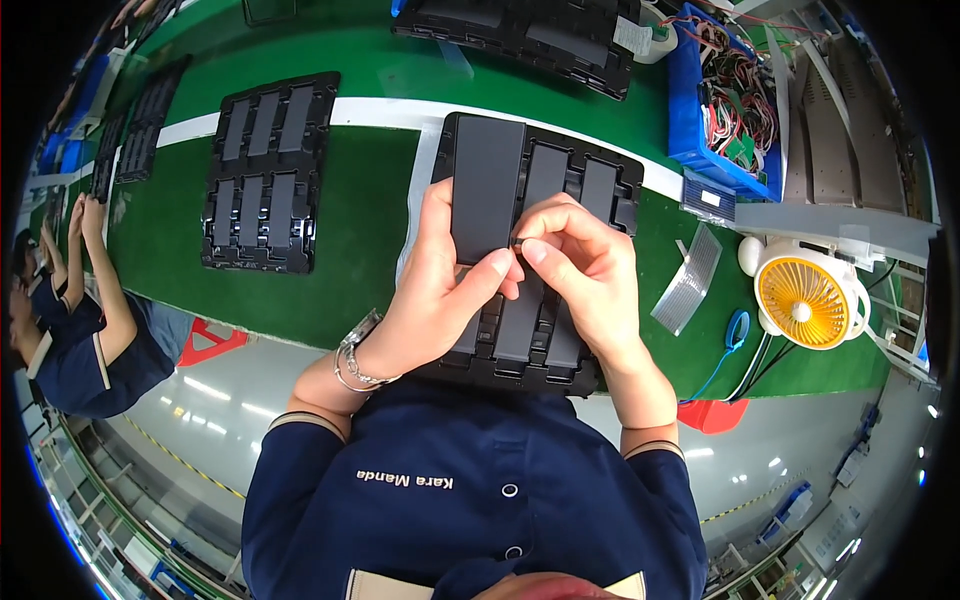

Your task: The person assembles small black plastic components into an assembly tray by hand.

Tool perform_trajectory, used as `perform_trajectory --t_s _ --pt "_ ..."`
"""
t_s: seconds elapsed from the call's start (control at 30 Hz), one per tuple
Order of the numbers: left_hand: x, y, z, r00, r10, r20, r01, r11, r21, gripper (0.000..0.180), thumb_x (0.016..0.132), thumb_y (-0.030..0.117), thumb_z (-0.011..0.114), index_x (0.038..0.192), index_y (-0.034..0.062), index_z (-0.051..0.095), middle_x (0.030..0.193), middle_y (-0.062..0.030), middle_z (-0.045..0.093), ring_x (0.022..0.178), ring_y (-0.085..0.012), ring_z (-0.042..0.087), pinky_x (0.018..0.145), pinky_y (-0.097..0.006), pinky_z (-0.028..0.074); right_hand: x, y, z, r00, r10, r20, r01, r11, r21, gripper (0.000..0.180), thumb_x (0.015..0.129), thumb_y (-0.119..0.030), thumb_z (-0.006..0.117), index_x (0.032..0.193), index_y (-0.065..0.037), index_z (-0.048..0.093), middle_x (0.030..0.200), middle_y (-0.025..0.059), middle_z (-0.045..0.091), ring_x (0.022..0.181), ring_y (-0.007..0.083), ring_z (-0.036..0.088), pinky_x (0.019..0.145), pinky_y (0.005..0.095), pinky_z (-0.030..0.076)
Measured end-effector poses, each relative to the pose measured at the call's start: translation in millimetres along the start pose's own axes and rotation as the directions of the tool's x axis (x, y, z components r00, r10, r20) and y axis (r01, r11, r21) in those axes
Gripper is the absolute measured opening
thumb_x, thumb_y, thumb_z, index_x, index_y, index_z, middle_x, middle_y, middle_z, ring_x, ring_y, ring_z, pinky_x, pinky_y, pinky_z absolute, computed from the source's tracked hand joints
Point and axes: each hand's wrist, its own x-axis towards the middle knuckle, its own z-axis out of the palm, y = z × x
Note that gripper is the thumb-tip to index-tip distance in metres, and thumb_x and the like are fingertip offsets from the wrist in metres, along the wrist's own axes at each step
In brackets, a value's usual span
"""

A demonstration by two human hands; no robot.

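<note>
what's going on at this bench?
A person is handling a flat black block over a black tray on a green table. The left hand holds the block by its near end; the right hand has thumb and forefinger close together at its near right corner. Whether they pinch anything is too small to tell. Dark strips sit in the tray. Another loaded tray lies to the left.
</note>
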Motion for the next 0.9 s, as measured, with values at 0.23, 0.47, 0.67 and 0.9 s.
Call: perform_trajectory --t_s 0.23,0.47,0.67,0.9 --pt "0 1 0 1.0 0.002 0.01 -0.003 0.998 0.062 0.049 0.096 0.001 0.052 0.136 -0.0001 0.024 0.104 -0.0077 0.054 0.084 -0.0095 0.06 0.071 -0.026 0.054 -2 2 0 1.0 -0.028 -0.003 0.028 0.999 -0.045 0.005 0.093 0.003 0.058 0.094 0.008 0.06 0.098 0.0089 0.054 0.076 0.0166 0.064 0.069 0.0294 0.053" --pt "-1 0 -5 0.998 0.06 0.001 -0.054 0.896 0.44 0.053 0.09 0.003 0.06 0.132 -0.0035 0.029 0.094 -0.0145 0.064 0.076 -0.0193 0.068 0.068 -0.033 0.054 0 1 -6 0.999 -0.012 0.039 0.016 0.995 -0.103 0.006 0.091 0.003 0.059 0.094 0.008 0.061 0.097 0.0082 0.056 0.08 0.0157 0.064 0.072 0.0292 0.053" --pt "-5 -3 -3 0.994 0.105 -0.037 -0.076 0.88 0.468 0.053 0.088 0.005 0.061 0.131 -0.0034 0.031 0.091 -0.0153 0.065 0.076 -0.0229 0.069 0.068 -0.036 0.054 0 2 -4 0.998 -0.049 0.029 0.053 0.986 -0.16 0.007 0.09 0.0 0.061 0.093 0.006 0.062 0.094 0.0082 0.057 0.077 0.0146 0.064 0.071 0.0283 0.053" --pt "-3 5 -6 0.986 -0.143 0.081 0.152 0.979 -0.133 0.036 0.099 0.013 0.049 0.129 -0.0007 0.035 0.084 -0.0112 0.062 0.069 -0.0172 0.064 0.061 -0.03 0.052 -2 -4 -10 0.998 -0.053 0.029 0.057 0.988 -0.141 0.017 0.093 -0.006 0.062 0.106 0.004 0.061 0.101 0.0089 0.059 0.089 0.0174 0.065 0.084 0.031 0.052"
